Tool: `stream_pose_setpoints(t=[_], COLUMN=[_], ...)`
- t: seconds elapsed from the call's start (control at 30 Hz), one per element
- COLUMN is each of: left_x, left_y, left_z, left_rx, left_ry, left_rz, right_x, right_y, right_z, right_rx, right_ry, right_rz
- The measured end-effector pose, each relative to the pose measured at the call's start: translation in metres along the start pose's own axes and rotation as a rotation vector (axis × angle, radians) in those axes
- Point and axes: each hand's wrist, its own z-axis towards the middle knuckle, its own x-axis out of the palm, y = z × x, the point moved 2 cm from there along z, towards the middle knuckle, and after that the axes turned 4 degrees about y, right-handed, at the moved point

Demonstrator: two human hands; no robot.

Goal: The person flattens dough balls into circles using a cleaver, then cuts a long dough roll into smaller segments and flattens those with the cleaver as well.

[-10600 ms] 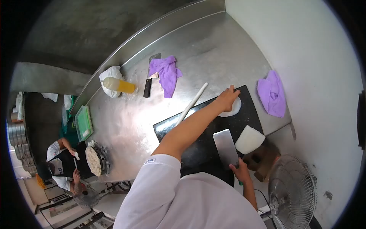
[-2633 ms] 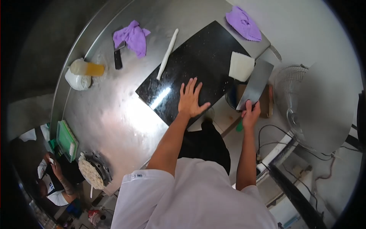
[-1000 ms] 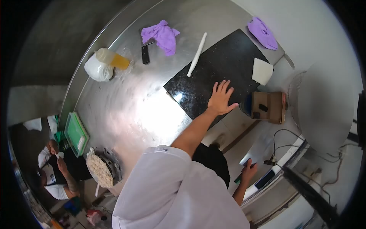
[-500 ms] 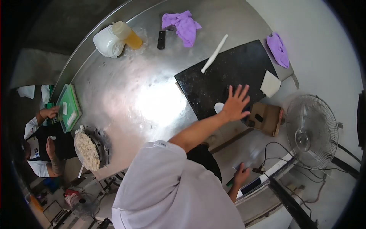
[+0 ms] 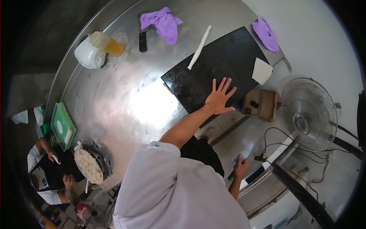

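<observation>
My left hand (image 5: 219,100) lies spread on the black board (image 5: 232,49), palm down near its front edge. Whatever is under the palm is hidden. Ahead of its fingers, a long white dough rope (image 5: 199,47) reaches over the board's far edge. To the right, a white square piece (image 5: 262,71), perhaps a folded cloth, rests on the board's corner. Low on the right, my right hand (image 5: 240,168) is closed around the green handle of a broad-bladed knife (image 5: 247,149), whose shiny blade points away from me.
Purple cloths (image 5: 164,23) (image 5: 265,34), a black-handled blade (image 5: 142,42), a squeeze bottle (image 5: 110,45) and a white bag (image 5: 89,53) lie on the steel table (image 5: 110,84). A co-worker (image 5: 49,168) stands left by a green tray (image 5: 63,126) and filling bowl (image 5: 88,166). A cardboard box (image 5: 267,103) and fan (image 5: 309,114) are right.
The view has shifted. My left hand has come over where a white round piece showed beside it, and that piece is out of sight. My right hand keeps hold of the knife. The co-worker's hands moved.
</observation>
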Motion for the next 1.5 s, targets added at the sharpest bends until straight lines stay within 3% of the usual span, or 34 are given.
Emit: stream_pose_setpoints(t=[0.07, 0.23, 0.3, 0.33, 0.4, 0.43, 0.47, 0.5, 0.53, 0.57, 0.67, 0.73, 0.77, 0.8, 0.83, 0.9, 0.97, 1.07, 1.2, 1.27, 1.37, 1.43, 1.47, 1.5], left_x=[0.003, 0.014, 0.019, 0.015, 0.021, 0.024, -0.053, -0.062, -0.075, -0.090, -0.102, -0.079, -0.061, -0.018, -0.030, 0.001, -0.007, -0.012, -0.018, -0.024, -0.027, -0.020, -0.022, -0.025], left_y=[-0.003, -0.006, -0.001, 0.000, 0.018, 0.035, 0.029, 0.047, 0.059, 0.065, 0.062, 0.052, 0.039, 0.031, 0.006, 0.002, 0.004, 0.009, 0.014, 0.024, 0.032, 0.039, 0.037, 0.036], left_z=[0.001, 0.002, 0.012, 0.014, 0.037, 0.058, 0.043, 0.045, 0.046, 0.045, 0.037, 0.030, 0.024, 0.027, 0.002, -0.033, -0.053, -0.047, -0.025, 0.005, 0.036, 0.055, 0.059, 0.060], left_rx=[0.013, 0.012, -0.126, -0.165, -0.466, -0.584, -0.892, -0.912, -0.795, -0.672, -0.567, -0.596, -0.597, -0.571, -0.676, -0.499, -0.403, -0.384, -0.354, -0.265, -0.149, -0.062, -0.036, -0.009], left_ry=[0.022, -0.031, -0.140, -0.258, -0.586, -0.749, -0.613, -0.645, -0.669, -0.669, -0.662, -0.690, -0.678, -0.668, -0.374, -0.089, 0.068, 0.136, 0.219, 0.184, 0.188, 0.063, 0.098, 0.124], left_rz=[0.005, -0.018, -0.046, -0.184, -0.965, -1.521, -1.823, -2.076, -2.178, -2.116, -1.968, -1.774, -1.570, -1.426, -0.771, -0.180, -0.040, 0.040, 0.068, 0.075, 0.082, 0.077, 0.097, 0.118], right_x=[-0.001, 0.005, 0.008, 0.009, 0.014, 0.018, 0.020, 0.026, 0.034, 0.042, 0.075, 0.091, 0.100, 0.114, 0.127, 0.139, 0.142, 0.144, 0.152, 0.154, 0.160, 0.159, 0.157, 0.156], right_y=[0.006, -0.012, 0.001, 0.006, 0.011, 0.002, -0.005, 0.003, 0.017, 0.038, 0.117, 0.151, 0.158, 0.162, 0.164, 0.161, 0.166, 0.157, 0.157, 0.151, 0.160, 0.184, 0.186, 0.184], right_z=[-0.006, -0.006, 0.002, 0.001, 0.011, 0.022, 0.033, 0.041, 0.047, 0.052, 0.061, 0.081, 0.093, 0.102, 0.109, 0.113, 0.116, 0.108, 0.126, 0.123, 0.137, 0.140, 0.133, 0.130], right_rx=[-0.024, 0.009, 0.005, 0.014, -0.008, -0.040, -0.073, -0.132, -0.197, -0.224, -0.335, -0.460, -0.466, -0.499, -0.532, -0.528, -0.581, -0.670, -0.642, -0.684, -0.694, -0.627, -0.580, -0.676], right_ry=[-0.007, 0.027, 0.022, 0.040, 0.056, 0.065, 0.075, 0.094, 0.114, 0.156, 0.335, 0.516, 0.516, 0.662, 0.811, 0.895, 0.755, 0.717, 0.730, 0.587, 0.529, 0.487, 0.470, 0.422], right_rz=[-0.113, -0.023, -0.050, -0.069, -0.113, -0.152, -0.195, -0.199, -0.202, -0.193, -0.041, -0.344, -0.338, -0.389, -0.438, -0.429, -0.615, -0.682, -0.645, -0.565, -0.514, -0.529, -0.555, -0.534])
